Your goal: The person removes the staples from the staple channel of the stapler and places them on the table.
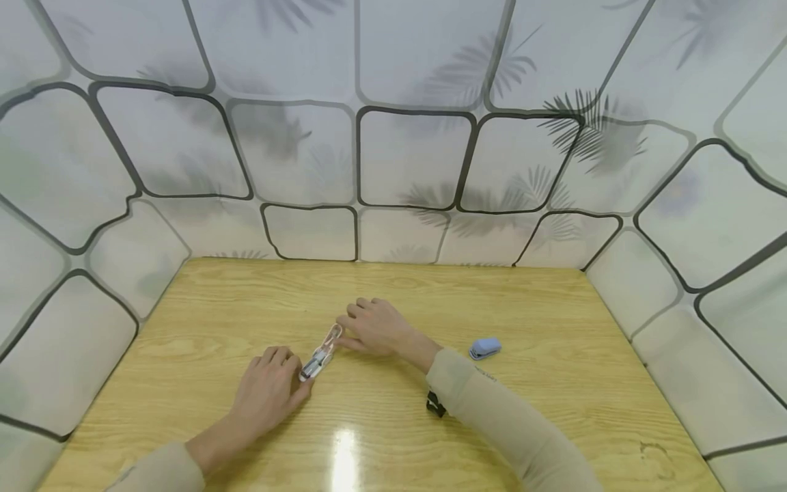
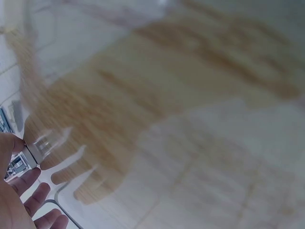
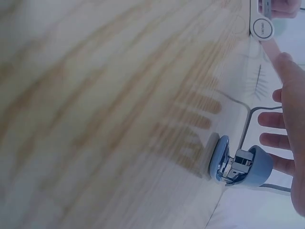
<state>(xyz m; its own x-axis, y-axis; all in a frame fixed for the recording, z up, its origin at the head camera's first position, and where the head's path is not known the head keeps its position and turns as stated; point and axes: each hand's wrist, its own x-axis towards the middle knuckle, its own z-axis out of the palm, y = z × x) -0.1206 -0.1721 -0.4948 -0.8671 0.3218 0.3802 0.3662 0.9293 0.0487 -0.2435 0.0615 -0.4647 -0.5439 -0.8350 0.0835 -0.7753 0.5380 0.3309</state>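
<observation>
White stapler, slanting between the two hands near mid-desk, well inside every edge. The left hand pinches its near end, thumb and fingers drawn together; the right hand pinches its far end likewise. A broad stretch of desk separates the hands from the back edge, along the patterned wall. A blue stapler lies apart, right of the right hand.
</observation>
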